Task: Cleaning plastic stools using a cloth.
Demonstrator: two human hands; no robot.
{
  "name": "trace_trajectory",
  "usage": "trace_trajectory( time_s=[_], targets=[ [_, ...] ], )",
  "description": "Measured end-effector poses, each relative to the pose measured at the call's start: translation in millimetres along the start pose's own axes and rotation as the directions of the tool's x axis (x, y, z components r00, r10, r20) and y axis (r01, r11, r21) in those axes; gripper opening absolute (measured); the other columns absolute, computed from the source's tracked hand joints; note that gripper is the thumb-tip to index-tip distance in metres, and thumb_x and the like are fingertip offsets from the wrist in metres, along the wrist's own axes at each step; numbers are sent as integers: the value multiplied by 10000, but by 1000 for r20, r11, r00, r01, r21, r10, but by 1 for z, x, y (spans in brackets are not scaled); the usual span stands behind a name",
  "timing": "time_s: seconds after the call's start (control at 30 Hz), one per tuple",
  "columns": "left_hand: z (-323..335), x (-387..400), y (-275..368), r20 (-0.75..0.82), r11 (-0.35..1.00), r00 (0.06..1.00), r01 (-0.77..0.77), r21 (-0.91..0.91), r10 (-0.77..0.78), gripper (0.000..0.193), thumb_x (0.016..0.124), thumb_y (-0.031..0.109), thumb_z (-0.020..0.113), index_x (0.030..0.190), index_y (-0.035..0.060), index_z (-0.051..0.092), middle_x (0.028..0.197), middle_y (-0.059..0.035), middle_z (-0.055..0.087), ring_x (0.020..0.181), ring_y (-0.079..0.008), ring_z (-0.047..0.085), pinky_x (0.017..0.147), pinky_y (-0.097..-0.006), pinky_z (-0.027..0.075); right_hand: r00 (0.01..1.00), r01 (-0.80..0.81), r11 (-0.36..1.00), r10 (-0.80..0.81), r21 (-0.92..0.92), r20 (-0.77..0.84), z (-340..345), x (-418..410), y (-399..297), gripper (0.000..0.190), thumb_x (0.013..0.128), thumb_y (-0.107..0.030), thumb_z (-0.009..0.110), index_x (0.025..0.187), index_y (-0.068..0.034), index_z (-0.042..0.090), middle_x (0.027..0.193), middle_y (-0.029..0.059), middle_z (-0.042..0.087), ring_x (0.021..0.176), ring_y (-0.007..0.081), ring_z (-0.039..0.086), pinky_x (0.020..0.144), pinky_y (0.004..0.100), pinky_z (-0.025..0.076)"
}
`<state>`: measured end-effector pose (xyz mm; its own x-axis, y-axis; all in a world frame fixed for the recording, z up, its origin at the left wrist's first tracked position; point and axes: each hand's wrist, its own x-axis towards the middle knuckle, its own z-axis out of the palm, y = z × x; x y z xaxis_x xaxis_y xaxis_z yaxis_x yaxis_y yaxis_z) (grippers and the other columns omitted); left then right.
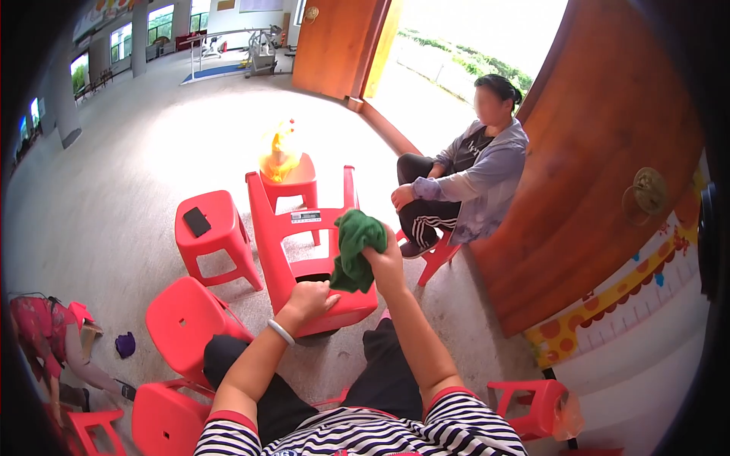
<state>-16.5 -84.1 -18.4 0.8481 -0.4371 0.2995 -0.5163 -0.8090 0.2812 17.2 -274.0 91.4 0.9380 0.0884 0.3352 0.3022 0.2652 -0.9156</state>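
In front of my knees a red plastic stool (265, 228) lies tipped over, its legs pointing away from me and a printed label on one side. My left hand (311, 302), with a pale bangle at the wrist, grips the stool near its seat end. A crumpled green cloth (359, 245) is bunched in my right hand (385, 256), held over the stool's right side. The cloth hides part of the stool's frame, and whether it touches the plastic I cannot tell.
A red stool (208, 222) carrying a dark phone-like object (197, 221) stands left. Another stool (305, 171) behind holds a yellow plastic bag (279, 162). One person (479, 165) sits at right by the wooden door (593, 142); another person (48, 336) bends at far left near a purple cloth (125, 345).
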Motion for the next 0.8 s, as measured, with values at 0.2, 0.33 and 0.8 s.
trace_trajectory(
  time_s=[0.2, 0.33, 0.8],
  targets=[
    [-45, 10, -4, 212, 983, 976, 4, 184, -44, 276, 920, 389, 604, 953, 149, 737, 985, -46, 739, 1122, -281, 640, 1119, -562, 367, 996, 6, 393, -82, -919, -28, -14, -72, 75, 726, 717, -244, 805, 1373, -124, 518, 1318, 164, 518, 1252, 376, 480, 1049, 519, 375],
    [-46, 4, -63, -25, 981, 997, 73, 180, -70, 277, 921, 386, 603, 980, 176, 774, 1168, -51, 707, 1291, -294, 548, 1147, -549, 352, 955, 105, 250, -296, -963, 27, -6, -87, 92, 732, 739, -382, 799, 1383, -174, 521, 1347, 128, 508, 1276, 332, 475, 1046, 502, 336],
    [-8, 0, -85, -272, 951, 917, 309, 17, -293, 551, 898, 371, 697, 1360, 98, 570, 1604, -201, 276, 1530, -356, 192, 1229, -548, 196, 943, 119, 247, -332, -962, 32, -18, -85, 102, 703, 735, -400, 781, 1358, -171, 552, 1336, 115, 519, 1281, 327, 483, 1044, 512, 352]
  ],
)
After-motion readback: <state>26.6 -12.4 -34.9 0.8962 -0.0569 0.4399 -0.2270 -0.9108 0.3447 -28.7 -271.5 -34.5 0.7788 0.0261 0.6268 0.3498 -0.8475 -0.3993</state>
